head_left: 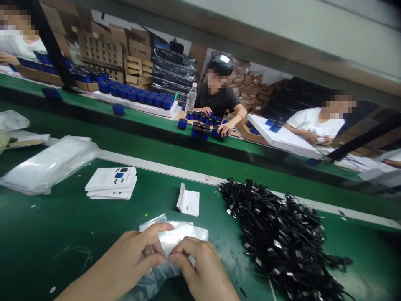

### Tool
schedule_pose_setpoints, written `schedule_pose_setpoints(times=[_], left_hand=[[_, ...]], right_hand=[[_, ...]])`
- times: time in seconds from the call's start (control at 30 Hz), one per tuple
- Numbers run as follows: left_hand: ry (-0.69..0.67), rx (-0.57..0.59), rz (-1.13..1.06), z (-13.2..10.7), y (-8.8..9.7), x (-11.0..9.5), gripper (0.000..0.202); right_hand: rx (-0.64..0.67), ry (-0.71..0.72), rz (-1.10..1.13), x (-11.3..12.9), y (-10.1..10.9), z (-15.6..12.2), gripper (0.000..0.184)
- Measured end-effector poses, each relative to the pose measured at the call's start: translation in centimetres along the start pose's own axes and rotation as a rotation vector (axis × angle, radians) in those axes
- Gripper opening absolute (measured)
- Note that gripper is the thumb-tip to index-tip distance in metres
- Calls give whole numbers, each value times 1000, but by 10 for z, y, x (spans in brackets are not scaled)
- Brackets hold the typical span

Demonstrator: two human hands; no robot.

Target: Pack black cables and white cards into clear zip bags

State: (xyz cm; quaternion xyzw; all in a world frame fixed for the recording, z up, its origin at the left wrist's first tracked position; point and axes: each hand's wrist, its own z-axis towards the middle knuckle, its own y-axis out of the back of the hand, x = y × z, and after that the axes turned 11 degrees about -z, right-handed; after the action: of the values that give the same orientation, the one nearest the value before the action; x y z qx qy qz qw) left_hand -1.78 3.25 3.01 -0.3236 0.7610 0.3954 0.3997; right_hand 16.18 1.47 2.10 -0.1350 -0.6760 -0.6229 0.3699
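Observation:
My left hand [133, 257] and my right hand [200, 267] meet at the bottom centre, both pinched on a small clear plastic bag [180, 234] that lies on the green table [56, 234]. The fingertips of both hands press its near edge together. A big heap of coiled black cables [282, 234] lies just right of my hands. Beyond the bag sits a small stack of white cards [188, 202], and further left a stack of white printed leaflets [111, 182].
A pile of clear plastic bags [50, 165] lies at the left. Across a green conveyor belt [188, 154], three people sit working with several blue and black round parts [203, 125], white trays [282, 136] and a water bottle [191, 98]. Cardboard boxes stand behind.

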Motion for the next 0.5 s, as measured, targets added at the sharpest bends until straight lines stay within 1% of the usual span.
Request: schedule_pose_setpoints(times=[0.07,0.13,0.17,0.2,0.3,0.33,0.37,0.5], left_hand=[[-12,2,52,4,0,0,32],[-13,8,46,7,0,0,35],[-34,-23,49,8,0,0,36],[-73,-90,67,8,0,0,34],[-210,-405,186,4,-2,3,28],[-224,-453,207,2,-4,4,29],[-208,-434,204,0,-5,4,30],[-32,-118,8,-7,-16,-2,24]], right_hand=[[-13,-20,58,-6,-6,-3,17],[-32,-77,129,-12,-11,-6,16],[-39,-116,163,-15,-13,-8,15],[-43,-151,194,-18,-14,-9,16],[-67,-201,246,-22,-13,-11,19],[-79,-193,238,-22,-13,-11,20],[-93,-174,213,-21,-12,-12,20],[-155,-55,69,-17,-15,-12,17]])
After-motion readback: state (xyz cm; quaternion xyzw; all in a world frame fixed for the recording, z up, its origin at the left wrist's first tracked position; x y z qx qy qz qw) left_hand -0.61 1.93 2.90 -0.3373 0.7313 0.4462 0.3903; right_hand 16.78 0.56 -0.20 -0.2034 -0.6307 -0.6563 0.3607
